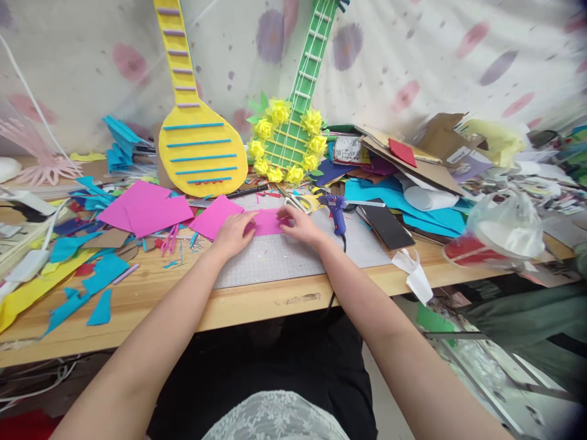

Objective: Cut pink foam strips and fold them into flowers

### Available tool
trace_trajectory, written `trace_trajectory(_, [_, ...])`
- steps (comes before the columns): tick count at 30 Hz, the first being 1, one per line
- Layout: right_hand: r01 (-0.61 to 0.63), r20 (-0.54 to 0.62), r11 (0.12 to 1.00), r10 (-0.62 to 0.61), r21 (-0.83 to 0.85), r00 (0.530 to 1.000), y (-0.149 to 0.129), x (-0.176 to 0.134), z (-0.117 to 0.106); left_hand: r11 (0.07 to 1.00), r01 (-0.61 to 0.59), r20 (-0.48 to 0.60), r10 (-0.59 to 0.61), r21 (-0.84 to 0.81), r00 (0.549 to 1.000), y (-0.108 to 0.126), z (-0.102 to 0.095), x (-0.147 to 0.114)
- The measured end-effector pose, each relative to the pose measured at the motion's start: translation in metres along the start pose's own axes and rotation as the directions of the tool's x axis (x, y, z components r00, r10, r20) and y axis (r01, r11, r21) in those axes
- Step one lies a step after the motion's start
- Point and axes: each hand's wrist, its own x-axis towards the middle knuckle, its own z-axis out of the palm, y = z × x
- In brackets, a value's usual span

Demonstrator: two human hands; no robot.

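A pink sheet, like craft paper or felt, lies across the grey cutting mat. At its left end my left hand holds it with curled fingers and thumb. My right hand grips the opposite end the same way, fingertips bent over the edge. More pink squares rest to the left, and another pink piece lies beside my left hand, partly covered by it. Just right of my right hand are scissors and a purple glue gun with a glue stick in it.
Behind the mat stand a yellow paper guitar and a green one with yellow flowers. Blue scraps litter the left. A black phone, cardboard and a bagged tub occupy the right. The table's front edge is near.
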Motion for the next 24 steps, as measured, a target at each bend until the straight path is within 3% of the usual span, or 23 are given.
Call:
trace_trajectory(2, [0.069,0.08,0.978,-0.054,-0.198,0.995,0.0,-0.009,-0.002,1.0,-0.015,0.031,0.015,0.002,0.999,-0.001,-0.001,-0.002])
trace_trajectory(5, [0.13,0.135,0.922,-0.086,-0.365,0.987,-0.002,-0.013,0.001,0.999,0.0,0.054,-0.003,0.043,0.999,0.002,-0.002,-0.006])
trace_trajectory(10, [0.095,0.052,0.874,-0.08,-0.477,0.995,0.0,-0.005,0.01,0.996,0.048,0.033,-0.05,0.08,0.998,0.007,-0.003,-0.005])
trace_trajectory(15, [0.017,-0.08,0.962,-0.041,-0.274,0.996,0.004,-0.007,0.011,0.996,0.072,-0.026,-0.071,0.06,0.997,0.005,0.0,-0.002])
trace_trajectory(20, [-0.018,-0.092,0.998,0.012,-0.064,0.996,0.007,-0.01,0.008,0.965,0.261,-0.09,-0.263,-0.037,0.961,0.002,0.001,-0.005])
trace_trajectory(24, [-0.143,-0.138,0.989,0.145,0.03,0.98,0.013,-0.004,0.012,0.939,0.33,-0.088,-0.338,-0.091,0.937,0.004,-0.001,-0.006])
